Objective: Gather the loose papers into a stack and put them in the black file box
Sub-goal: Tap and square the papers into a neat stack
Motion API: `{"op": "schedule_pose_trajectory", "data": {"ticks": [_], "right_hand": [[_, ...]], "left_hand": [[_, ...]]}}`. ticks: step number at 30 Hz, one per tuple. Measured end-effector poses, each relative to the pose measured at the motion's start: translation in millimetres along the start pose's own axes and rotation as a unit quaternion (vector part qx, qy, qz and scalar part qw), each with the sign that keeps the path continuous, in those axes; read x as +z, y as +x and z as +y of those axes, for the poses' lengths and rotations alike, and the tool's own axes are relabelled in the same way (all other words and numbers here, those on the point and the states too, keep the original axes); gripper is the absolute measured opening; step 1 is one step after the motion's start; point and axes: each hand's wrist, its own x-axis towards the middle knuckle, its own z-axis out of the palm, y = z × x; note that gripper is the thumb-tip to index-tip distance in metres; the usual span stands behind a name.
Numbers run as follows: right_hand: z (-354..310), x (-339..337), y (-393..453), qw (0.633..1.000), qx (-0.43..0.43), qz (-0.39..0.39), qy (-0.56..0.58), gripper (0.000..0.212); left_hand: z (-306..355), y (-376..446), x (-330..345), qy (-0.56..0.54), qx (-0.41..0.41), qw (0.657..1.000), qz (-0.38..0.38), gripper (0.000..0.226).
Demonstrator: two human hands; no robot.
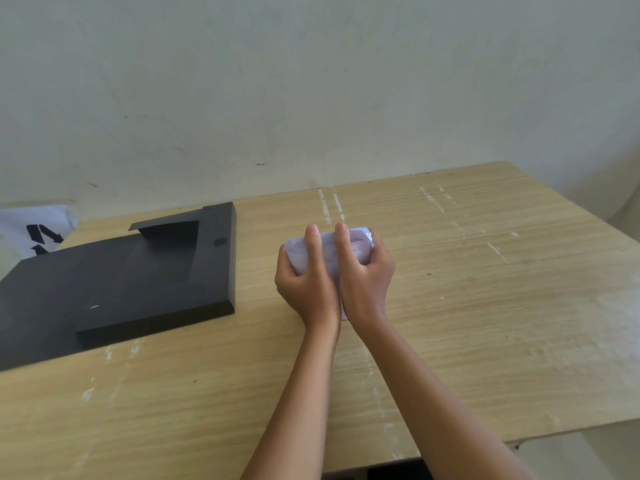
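Note:
A small bundle of white papers (327, 252) with faint writing stands on the wooden table, near its middle. My left hand (306, 278) grips its left side and my right hand (363, 271) grips its right side, thumbs on top. My palms hide most of the sheets. The black file box (114, 282) lies open on the table to the left of my hands, a short gap away; its flap is lifted at the far end.
The wooden table (485, 306) stretches to the right and toward me, with pale scuff marks on it. A wall stands behind it. A white bag with black print (38, 233) shows at the far left behind the box.

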Motion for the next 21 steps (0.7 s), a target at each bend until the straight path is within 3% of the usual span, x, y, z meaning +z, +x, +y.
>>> {"op": "schedule_pose_trajectory", "data": {"ticks": [8, 15, 18, 21], "right_hand": [[5, 1, -4, 0.998, -0.045, 0.034, -0.013, 0.044], [8, -13, -3, 0.992, -0.077, -0.080, -0.056, 0.027], [10, -15, -3, 0.992, -0.070, -0.082, -0.069, 0.027], [5, -16, 1, 0.992, -0.067, -0.076, -0.079, 0.025]], "left_hand": [[-1, 0, 2, -0.007, 0.014, 1.000, 0.027, 0.053], [2, 8, 0, 0.006, 0.028, 0.998, 0.053, 0.047], [1, 6, -5, 0.013, 0.039, 0.999, 0.012, 0.046], [1, 6, -14, 0.018, 0.020, 0.995, -0.099, 0.032]]}}
